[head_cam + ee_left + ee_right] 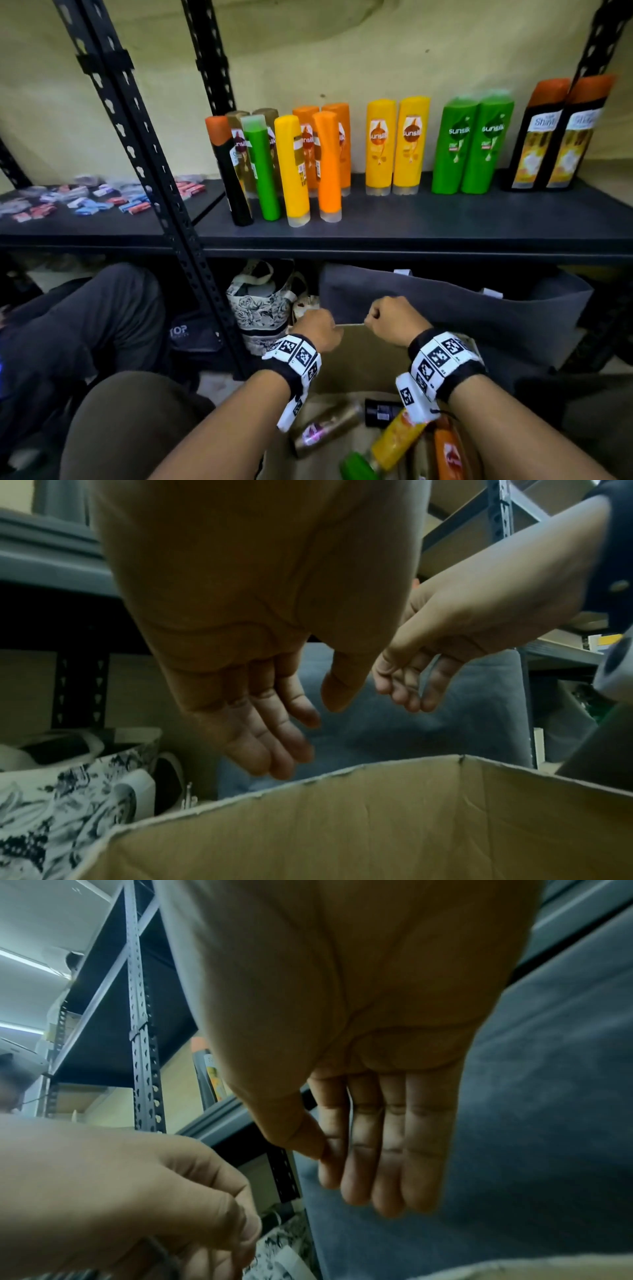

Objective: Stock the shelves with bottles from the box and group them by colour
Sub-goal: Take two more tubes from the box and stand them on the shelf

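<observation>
Holds both hands over the far rim of the cardboard box [370, 363], close together but apart. Carries nothing in the left hand [317, 330]: shows relaxed, loosely extended fingers in its wrist view, hanging above the box's torn edge. Carries nothing in the right hand [394, 320] either: shows straight fingers side by side in its wrist view, thumb tip resting against the forefinger. Wears a black band with white marker squares on each wrist.

Leaves several bottles lying loose in the box below the forearms: a brown bottle [325, 430], a black bottle [382, 411], a yellow bottle [397, 442], an orange bottle [448, 455] and a green bottle [356, 466].

Faces a dark shelf [445, 219] with upright bottles. Finds sorted pairs from the middle to the right: a yellow pair [397, 147], a green pair [472, 147] and a black orange-capped pair [555, 137]. Finds a mixed cluster [277, 168] at the left end: black, green, yellow and orange bottles in front, two brown and two orange ones behind.

Has a patterned bag [263, 305] and a grey fabric bin [462, 308] under the shelf, beyond the box. Sees small packets [85, 198] scattered on the neighbouring shelf at left.
</observation>
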